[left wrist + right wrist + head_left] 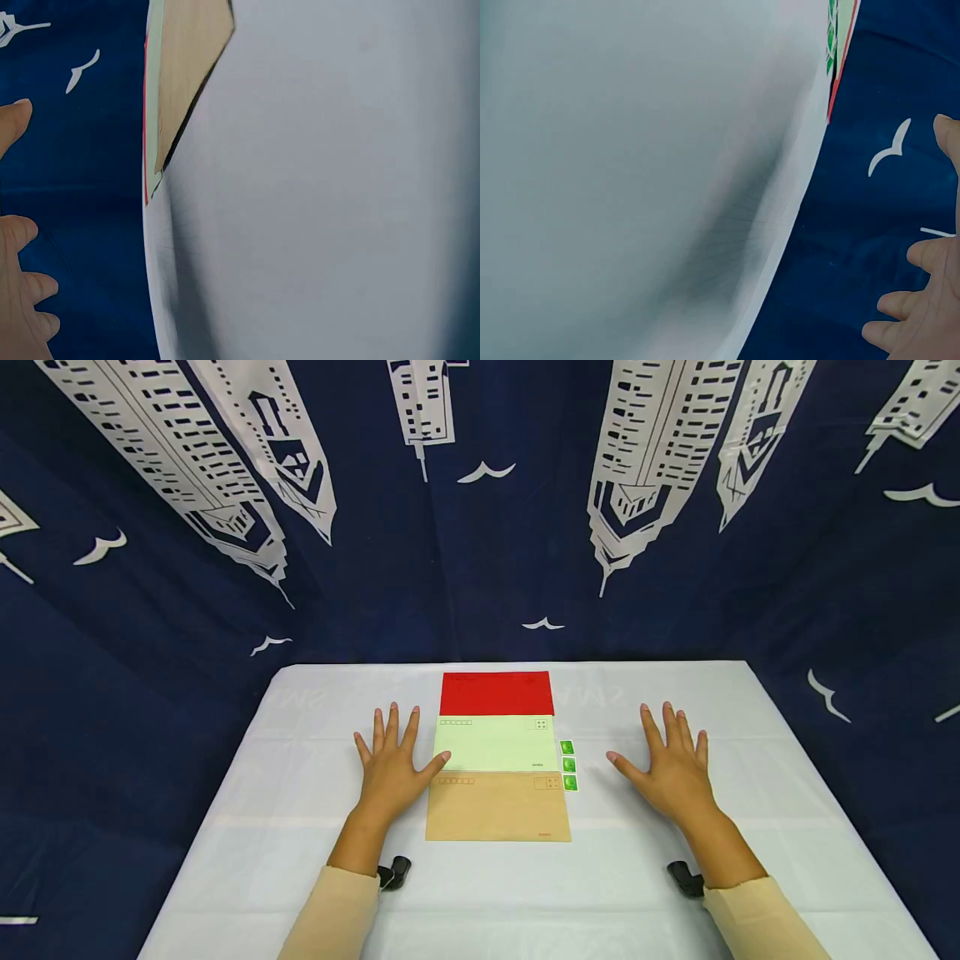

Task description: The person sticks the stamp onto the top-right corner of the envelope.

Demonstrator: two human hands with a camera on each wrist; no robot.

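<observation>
My left hand is spread with straight fingers at the left of the envelopes, its thumb tip overlapping their left edge in the head view. My right hand, also spread, is to the right of them and holds nothing. Between the hands lie a red envelope at the back, a pale green envelope in the middle and a brown envelope in front. Three small green stamps form a column along the envelopes' right side. In the left wrist view, the brown envelope appears edge-on.
A white cloth covers the table. Behind it hangs a dark blue curtain printed with white buildings and birds. A black wrist camera is worn at the left wrist, another black camera at the right.
</observation>
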